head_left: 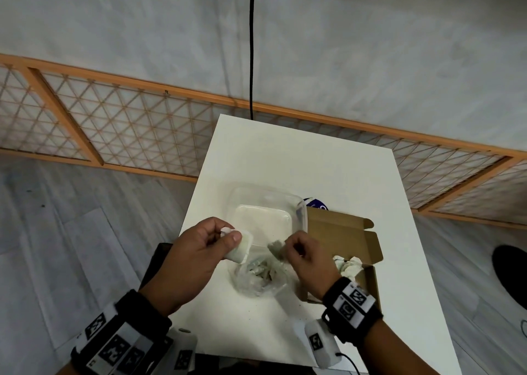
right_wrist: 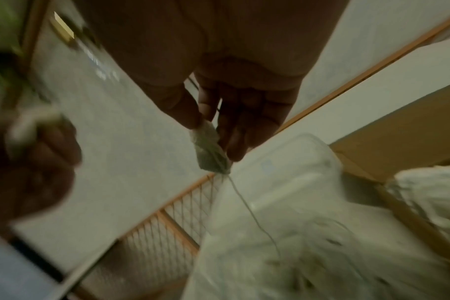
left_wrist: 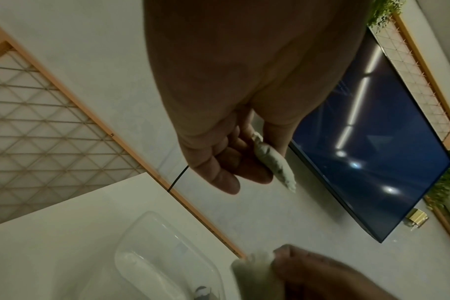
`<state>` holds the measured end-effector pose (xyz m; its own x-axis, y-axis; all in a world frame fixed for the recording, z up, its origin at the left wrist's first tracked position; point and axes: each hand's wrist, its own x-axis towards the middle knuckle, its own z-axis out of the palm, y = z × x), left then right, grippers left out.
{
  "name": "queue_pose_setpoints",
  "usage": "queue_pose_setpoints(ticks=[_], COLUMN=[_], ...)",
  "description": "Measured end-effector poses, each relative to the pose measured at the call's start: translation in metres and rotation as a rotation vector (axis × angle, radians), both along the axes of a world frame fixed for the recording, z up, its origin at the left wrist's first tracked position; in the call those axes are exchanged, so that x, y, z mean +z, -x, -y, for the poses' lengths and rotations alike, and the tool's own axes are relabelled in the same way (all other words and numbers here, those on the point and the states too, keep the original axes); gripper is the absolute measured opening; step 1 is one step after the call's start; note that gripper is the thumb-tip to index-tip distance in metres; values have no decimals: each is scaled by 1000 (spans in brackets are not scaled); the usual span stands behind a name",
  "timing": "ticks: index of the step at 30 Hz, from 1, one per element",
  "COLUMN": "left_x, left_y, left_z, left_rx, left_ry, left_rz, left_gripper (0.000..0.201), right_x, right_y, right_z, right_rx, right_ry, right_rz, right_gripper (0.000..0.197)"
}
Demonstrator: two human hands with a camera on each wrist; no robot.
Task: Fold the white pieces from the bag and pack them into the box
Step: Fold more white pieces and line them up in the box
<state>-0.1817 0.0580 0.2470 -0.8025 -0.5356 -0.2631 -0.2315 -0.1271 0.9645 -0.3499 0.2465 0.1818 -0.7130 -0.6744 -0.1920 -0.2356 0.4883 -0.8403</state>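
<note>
Thumb and fingers of my left hand (head_left: 225, 239) pinch a small white piece (head_left: 241, 246) above the table; the left wrist view shows this piece (left_wrist: 272, 160) edge-on in the grip. My right hand (head_left: 289, 246) pinches the top corner of the clear plastic bag (head_left: 258, 276), and the pinched bag corner (right_wrist: 209, 146) looks stretched upward. The bag rests on the table and holds several more white pieces. The open brown cardboard box (head_left: 342, 232) lies just right of my right hand, with white pieces (head_left: 349, 264) in its near end.
A clear plastic container (head_left: 268, 217) sits behind the bag, touching the box's left side. A dark blue item (head_left: 315, 203) peeks out behind the box. The white table (head_left: 299, 152) ends close on the left. A dark screen (left_wrist: 373, 142) hangs on the wall.
</note>
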Motion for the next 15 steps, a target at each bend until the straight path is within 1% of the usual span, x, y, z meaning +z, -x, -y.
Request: queue_pose_setpoints(ticks=[1,3,6,8,11,15], left_x=[0,2,7,13,28,50], left_y=[0,2,5,8,12,20], left_z=[0,-1,-2,-3,-9,-18], left_rx=[-17,-52,-101,-152,-220,-323], left_ry=[21,57,119,146,126,65], left_rz=[9,21,17,-8,-62,-176], left_gripper=[9,9,9,14,8,11], right_x=[13,37,68,87,107,119], right_y=[2,7,11,10,4,-4], right_z=[-1,-5,-8,-9,-11,-11], right_rx=[-26,-44,-34,-22,3,50], right_ry=[56,147,230,280,339,431], right_rz=[56,113,162,164,152,157], right_gripper=[17,12,9,7,7,6])
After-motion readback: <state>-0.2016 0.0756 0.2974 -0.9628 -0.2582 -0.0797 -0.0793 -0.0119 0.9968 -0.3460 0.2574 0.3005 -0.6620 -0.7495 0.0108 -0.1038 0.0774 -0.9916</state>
